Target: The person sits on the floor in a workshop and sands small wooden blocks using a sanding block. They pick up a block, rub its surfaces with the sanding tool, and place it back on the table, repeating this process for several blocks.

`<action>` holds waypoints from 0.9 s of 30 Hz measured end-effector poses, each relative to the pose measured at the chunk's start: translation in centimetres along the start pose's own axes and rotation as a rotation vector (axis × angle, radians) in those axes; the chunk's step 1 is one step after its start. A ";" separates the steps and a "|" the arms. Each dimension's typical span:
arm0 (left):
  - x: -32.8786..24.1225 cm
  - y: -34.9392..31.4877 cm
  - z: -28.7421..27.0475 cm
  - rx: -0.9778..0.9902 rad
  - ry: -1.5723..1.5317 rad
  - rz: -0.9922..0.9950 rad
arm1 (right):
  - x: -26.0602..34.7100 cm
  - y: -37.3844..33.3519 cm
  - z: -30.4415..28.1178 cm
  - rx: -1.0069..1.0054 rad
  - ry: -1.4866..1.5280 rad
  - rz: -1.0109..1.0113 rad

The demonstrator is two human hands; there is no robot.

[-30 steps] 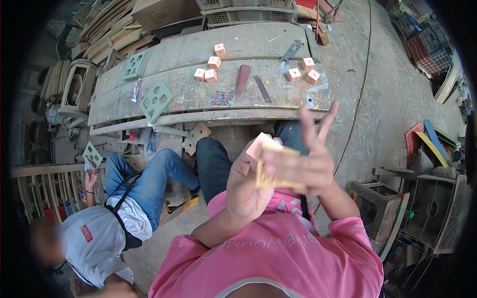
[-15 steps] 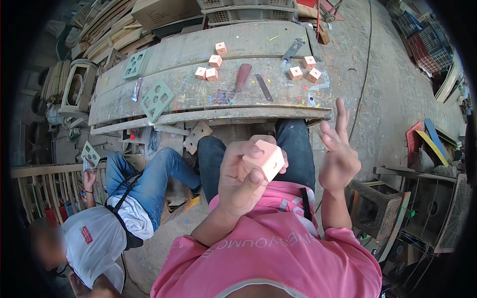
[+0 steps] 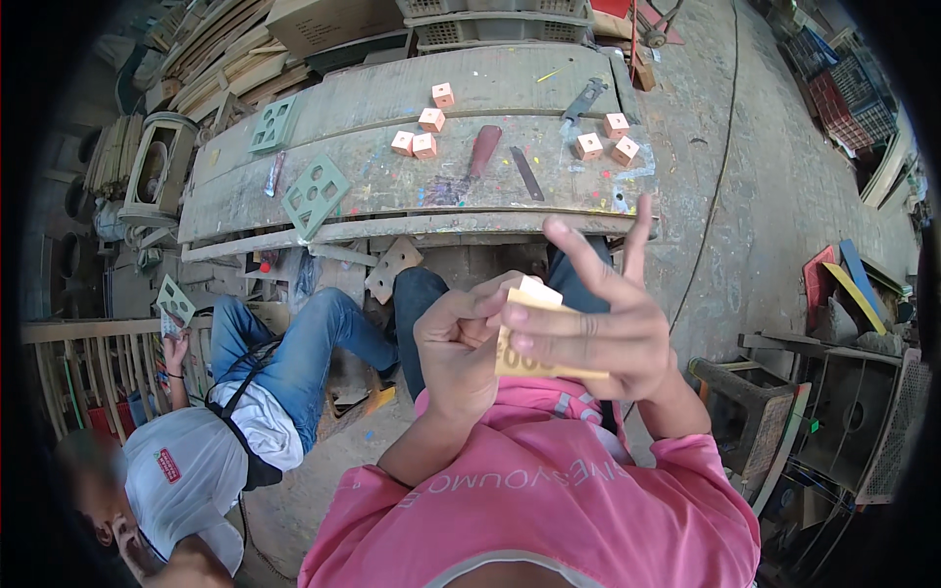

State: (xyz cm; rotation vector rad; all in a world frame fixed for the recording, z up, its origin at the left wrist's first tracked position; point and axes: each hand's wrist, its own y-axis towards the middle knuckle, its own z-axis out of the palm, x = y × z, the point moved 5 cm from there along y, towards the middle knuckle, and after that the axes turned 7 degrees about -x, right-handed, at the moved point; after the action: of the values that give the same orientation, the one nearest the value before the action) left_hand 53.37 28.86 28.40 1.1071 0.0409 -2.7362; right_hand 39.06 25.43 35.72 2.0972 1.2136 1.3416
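Observation:
Above my lap, my left hand [image 3: 457, 343] is closed round a pale pinkish wooden cube [image 3: 539, 290], mostly hidden behind fingers. My right hand [image 3: 627, 338] pinches a folded yellow piece of sandpaper [image 3: 527, 363], its printed back outward, against the cube's near side. Two of its fingers press on the sheet while others stick out upward. On the bench ahead, several similar cubes [image 3: 431, 120] with a hole in their faces stand at the centre. Three more cubes [image 3: 616, 124] are grouped on the right.
On the wooden bench [image 3: 372, 201] lie a dark red tapered tool [image 3: 483, 150], a dark flat strip [image 3: 527, 173], a grey metal tool [image 3: 585, 100] and green plates with cut-outs [image 3: 316, 199]. A co-worker [image 3: 201, 451] sits at my left. Metal frames [image 3: 750, 416] stand at right.
My right hand has come in from the right and now presses the sandpaper to the cube. The cube is turned and more covered. The co-worker's near hand has shifted slightly.

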 end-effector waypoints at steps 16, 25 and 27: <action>0.5 0.6 1.3 0.175 -0.027 0.037 | -1.2 0.4 -1.2 -0.065 -0.038 -0.076; 0.6 0.1 1.1 0.215 0.139 0.073 | -0.9 0.8 -1.6 -0.057 -0.130 -0.042; 0.1 0.3 1.4 0.213 0.195 0.057 | 0.2 0.9 -1.6 -0.015 -0.033 -0.138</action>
State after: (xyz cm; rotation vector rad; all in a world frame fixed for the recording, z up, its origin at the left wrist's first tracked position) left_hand 52.39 28.41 29.37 1.4051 -0.2559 -2.6199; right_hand 38.17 24.83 37.18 1.9787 1.3047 1.2465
